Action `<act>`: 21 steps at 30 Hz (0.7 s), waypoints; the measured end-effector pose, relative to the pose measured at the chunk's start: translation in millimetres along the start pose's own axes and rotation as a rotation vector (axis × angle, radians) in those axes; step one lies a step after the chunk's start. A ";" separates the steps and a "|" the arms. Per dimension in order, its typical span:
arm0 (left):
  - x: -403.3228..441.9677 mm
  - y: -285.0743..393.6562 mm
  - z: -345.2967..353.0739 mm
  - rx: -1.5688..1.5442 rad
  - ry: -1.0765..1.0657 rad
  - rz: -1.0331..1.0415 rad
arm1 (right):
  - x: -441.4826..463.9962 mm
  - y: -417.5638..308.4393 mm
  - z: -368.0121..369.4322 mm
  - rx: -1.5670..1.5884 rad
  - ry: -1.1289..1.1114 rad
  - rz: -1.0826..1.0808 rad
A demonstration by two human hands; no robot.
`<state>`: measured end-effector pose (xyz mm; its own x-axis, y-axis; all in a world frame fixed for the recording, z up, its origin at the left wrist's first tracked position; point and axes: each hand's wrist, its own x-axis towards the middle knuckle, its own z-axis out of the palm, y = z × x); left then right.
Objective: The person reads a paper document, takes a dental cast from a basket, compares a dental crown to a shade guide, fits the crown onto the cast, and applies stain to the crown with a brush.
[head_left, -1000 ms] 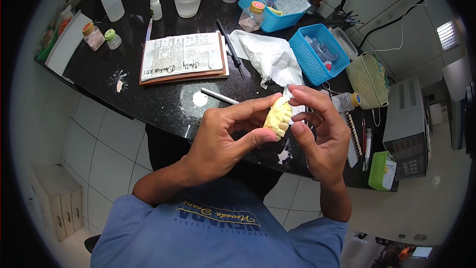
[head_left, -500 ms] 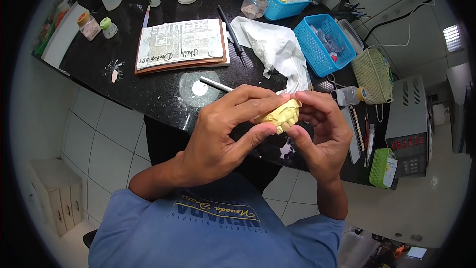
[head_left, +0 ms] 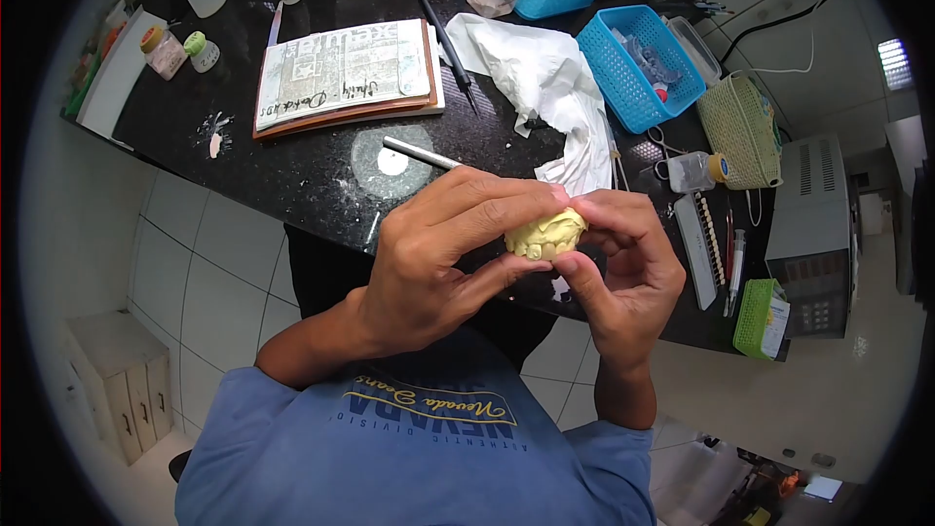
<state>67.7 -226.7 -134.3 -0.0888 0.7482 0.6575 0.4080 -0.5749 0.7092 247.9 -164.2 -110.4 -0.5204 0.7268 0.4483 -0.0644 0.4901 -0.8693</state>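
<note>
Between my two hands is a yellow plaster dental model (head_left: pixel 545 234), its row of teeth turned toward me. One front tooth looks paler than the rest. My left hand (head_left: pixel 438 239) grips the model's left side, thumb below and fingers above. From the other side, my right hand (head_left: pixel 628 268) holds it with the thumb at the teeth and the fingertips on top. A silver-handled tool (head_left: pixel 419 152) sticks out behind my left knuckles; its other end is hidden, and I cannot tell whether the hand touches it. Under the tool's tip is a round glass slab (head_left: pixel 365 158) with white material.
Beyond my hands are a notepad (head_left: pixel 346 73), a black pen-like tool (head_left: pixel 446 54) and crumpled white tissue (head_left: pixel 531 68). Blue baskets (head_left: pixel 643 68) stand at the back. On the right are a shade guide (head_left: pixel 699 248), a green basket (head_left: pixel 760 319) and a grey machine (head_left: pixel 813 234).
The dental model has been tilted so its front teeth now face me more squarely. Both hands keep hold of it. The view has shifted slightly.
</note>
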 end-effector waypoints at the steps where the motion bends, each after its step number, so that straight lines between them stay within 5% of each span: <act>1: -0.2 -0.1 0.1 -0.002 0.001 0.003 | -1.1 -0.1 0.3 0.012 0.002 0.006; 21: -5.3 -1.0 2.7 0.041 0.025 0.013 | -11.6 2.6 6.5 0.082 0.079 0.044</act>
<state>70.2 -229.2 -139.3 -0.1061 0.7321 0.6729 0.4460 -0.5698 0.6902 248.2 -174.5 -119.2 -0.4554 0.7841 0.4216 -0.1139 0.4184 -0.9011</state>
